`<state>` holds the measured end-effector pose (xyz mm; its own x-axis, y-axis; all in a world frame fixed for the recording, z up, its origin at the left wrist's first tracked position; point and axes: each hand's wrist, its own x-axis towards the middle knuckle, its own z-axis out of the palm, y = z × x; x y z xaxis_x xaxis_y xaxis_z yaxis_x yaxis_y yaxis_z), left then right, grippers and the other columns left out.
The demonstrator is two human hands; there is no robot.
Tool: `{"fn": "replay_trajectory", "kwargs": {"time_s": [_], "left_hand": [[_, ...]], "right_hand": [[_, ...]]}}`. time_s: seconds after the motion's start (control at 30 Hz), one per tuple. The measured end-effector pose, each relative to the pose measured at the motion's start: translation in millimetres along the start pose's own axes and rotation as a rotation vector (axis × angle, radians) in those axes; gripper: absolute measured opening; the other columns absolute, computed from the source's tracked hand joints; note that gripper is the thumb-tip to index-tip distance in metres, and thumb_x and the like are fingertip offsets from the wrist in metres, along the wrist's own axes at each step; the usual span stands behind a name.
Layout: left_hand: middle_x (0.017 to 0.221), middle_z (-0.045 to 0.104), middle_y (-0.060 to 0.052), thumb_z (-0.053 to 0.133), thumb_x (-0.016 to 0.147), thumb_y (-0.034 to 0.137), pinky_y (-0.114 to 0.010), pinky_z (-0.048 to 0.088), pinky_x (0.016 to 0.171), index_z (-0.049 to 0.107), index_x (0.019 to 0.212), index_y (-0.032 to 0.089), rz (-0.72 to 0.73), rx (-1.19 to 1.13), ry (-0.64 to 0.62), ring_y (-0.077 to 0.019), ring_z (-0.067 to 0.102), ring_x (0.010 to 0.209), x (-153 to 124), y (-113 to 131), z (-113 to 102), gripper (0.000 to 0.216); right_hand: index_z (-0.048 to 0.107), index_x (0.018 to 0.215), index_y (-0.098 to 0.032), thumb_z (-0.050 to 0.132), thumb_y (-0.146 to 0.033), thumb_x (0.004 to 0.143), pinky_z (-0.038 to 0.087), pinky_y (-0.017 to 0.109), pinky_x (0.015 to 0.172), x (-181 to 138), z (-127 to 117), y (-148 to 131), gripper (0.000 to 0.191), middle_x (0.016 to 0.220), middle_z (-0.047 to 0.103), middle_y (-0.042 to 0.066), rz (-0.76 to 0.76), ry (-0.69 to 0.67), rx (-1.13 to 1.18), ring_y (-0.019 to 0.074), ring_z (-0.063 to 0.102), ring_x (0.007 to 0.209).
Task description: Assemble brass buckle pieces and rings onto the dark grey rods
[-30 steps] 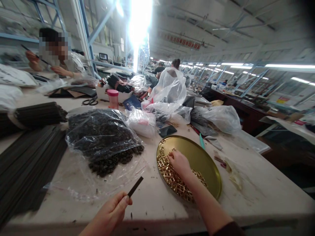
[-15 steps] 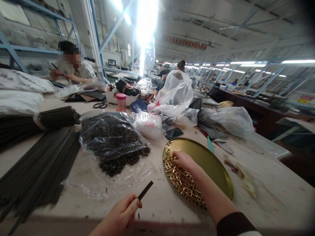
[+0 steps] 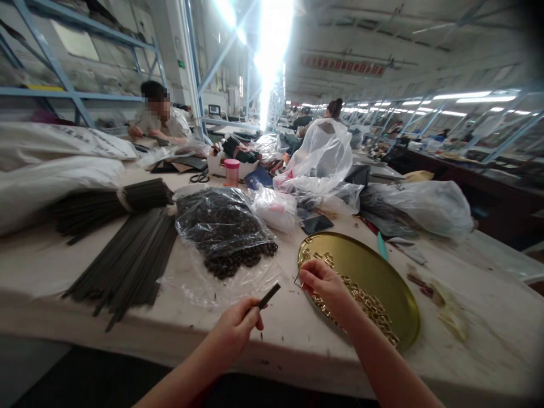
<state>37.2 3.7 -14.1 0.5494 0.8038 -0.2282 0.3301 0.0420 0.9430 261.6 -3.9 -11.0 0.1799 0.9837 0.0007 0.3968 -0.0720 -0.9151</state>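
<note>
My left hand (image 3: 241,318), closed, pinches a short dark strap (image 3: 270,294) whose free end points up and to the right. Above the near left rim of a round gold tray (image 3: 382,266), my right hand (image 3: 322,281) is closed on a small metal buckle (image 3: 298,280), a rectangular frame sticking out left of the fingertips. Many similar gold buckles (image 3: 374,309) lie in the tray, partly covered by my right hand and forearm. Left of the tray, a clear plastic bag (image 3: 225,218) spills small dark loops (image 3: 240,260) at its near end.
Long dark strips (image 3: 127,260) lie at left beside a tied bundle (image 3: 147,194). Behind the bag stand a pink-lidded jar (image 3: 232,171) and scissors (image 3: 199,176). A black flat object (image 3: 317,224) lies beyond the tray. Another person (image 3: 159,116) sits at far left.
My right hand has lifted from the pile with a buckle and come toward my left hand. My left hand still holds the strap, now higher in view. The camera view has turned left.
</note>
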Motion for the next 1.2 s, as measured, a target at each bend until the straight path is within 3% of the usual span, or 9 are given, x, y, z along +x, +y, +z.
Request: {"fn": "replay_trajectory", "kwargs": {"time_s": [0.07, 0.13, 0.23, 0.4, 0.57, 0.7, 0.93, 1.2], "left_hand": [[0.06, 0.049, 0.003, 0.041, 0.08, 0.039, -0.019, 0.034, 0.05, 0.051, 0.068, 0.016, 0.075, -0.009, 0.045, -0.0094, 0.042, 0.053, 0.0, 8.4, -0.5, 0.027], [0.061, 0.051, 0.002, 0.044, 0.079, 0.038, -0.02, 0.037, 0.056, 0.051, 0.067, 0.016, 0.116, -0.02, 0.055, -0.0113, 0.046, 0.06, -1.0, 15.0, -0.1, 0.026], [0.059, 0.05, 0.002, 0.046, 0.078, 0.033, -0.021, 0.037, 0.055, 0.049, 0.066, 0.016, 0.094, 0.013, 0.091, -0.0116, 0.046, 0.058, -4.3, 19.2, 2.1, 0.021], [0.066, 0.053, 0.0, 0.043, 0.081, 0.03, -0.024, 0.038, 0.059, 0.05, 0.073, 0.016, 0.101, 0.074, 0.191, -0.0137, 0.049, 0.064, -7.0, 10.2, 10.5, 0.017], [0.073, 0.056, -0.002, 0.042, 0.083, 0.031, -0.025, 0.039, 0.06, 0.052, 0.081, 0.016, 0.095, 0.044, 0.213, -0.0156, 0.052, 0.068, -2.9, -7.7, 19.4, 0.018], [0.073, 0.057, -0.002, 0.042, 0.083, 0.03, -0.026, 0.04, 0.063, 0.052, 0.082, 0.016, 0.092, 0.069, 0.246, -0.0162, 0.053, 0.069, -0.1, -8.2, 18.5, 0.017], [0.066, 0.055, 0.001, 0.031, 0.088, 0.034, -0.025, 0.037, 0.063, 0.052, 0.079, 0.017, 0.095, 0.189, 0.047, -0.0145, 0.051, 0.065, 4.0, 6.2, -9.9, 0.029], [0.062, 0.05, 0.002, 0.033, 0.086, 0.033, -0.023, 0.035, 0.06, 0.054, 0.075, 0.017, 0.057, 0.289, -0.043, -0.0137, 0.049, 0.063, -1.7, -2.7, -18.0, 0.029]], "right_hand": [[0.052, 0.077, -0.019, 0.059, -0.04, 0.074, 0.037, 0.022, 0.047, -21.8, 28.3, -15.0, 0.022, 0.061, 0.051, -0.003, 0.037, -0.049, 0.411, 0.0094, 0.048, 0.05], [0.053, 0.075, -0.018, 0.065, -0.038, 0.069, 0.036, 0.022, 0.046, -36.9, 52.3, -24.2, 0.023, 0.062, 0.052, -0.004, 0.081, -0.067, 0.63, 0.0086, 0.048, 0.05], [0.055, 0.074, -0.018, 0.068, -0.034, 0.067, 0.038, 0.022, 0.049, -46.7, 75.4, -27.0, 0.021, 0.061, 0.053, -0.004, 0.132, -0.069, 0.742, 0.0084, 0.048, 0.051], [0.057, 0.077, -0.018, 0.067, -0.03, 0.066, 0.04, 0.023, 0.054, -49.2, 90.7, -21.4, 0.019, 0.066, 0.056, -0.002, 0.266, -0.084, 1.021, 0.009, 0.049, 0.055], [0.059, 0.079, -0.018, 0.064, -0.027, 0.068, 0.039, 0.023, 0.056, -50.8, 102.4, -12.3, 0.016, 0.068, 0.057, -0.002, 0.261, 0.07, 0.928, 0.0096, 0.047, 0.058], [0.057, 0.084, -0.018, 0.062, -0.028, 0.071, 0.04, 0.023, 0.057, -48.8, 110.8, -7.1, 0.017, 0.072, 0.057, -0.002, 0.279, 0.091, 0.944, 0.0097, 0.049, 0.06], [0.052, 0.089, -0.02, 0.06, -0.032, 0.077, 0.041, 0.021, 0.049, -43.2, 94.6, -13.4, 0.019, 0.062, 0.053, -0.005, 0.134, 0.147, 0.85, 0.0085, 0.049, 0.052], [0.06, 0.089, -0.02, 0.072, -0.028, 0.065, 0.045, 0.018, 0.05, -46.0, 89.4, -14.1, 0.028, 0.067, 0.055, -0.004, 0.278, 0.116, 1.046, 0.0065, 0.052, 0.056]]}}
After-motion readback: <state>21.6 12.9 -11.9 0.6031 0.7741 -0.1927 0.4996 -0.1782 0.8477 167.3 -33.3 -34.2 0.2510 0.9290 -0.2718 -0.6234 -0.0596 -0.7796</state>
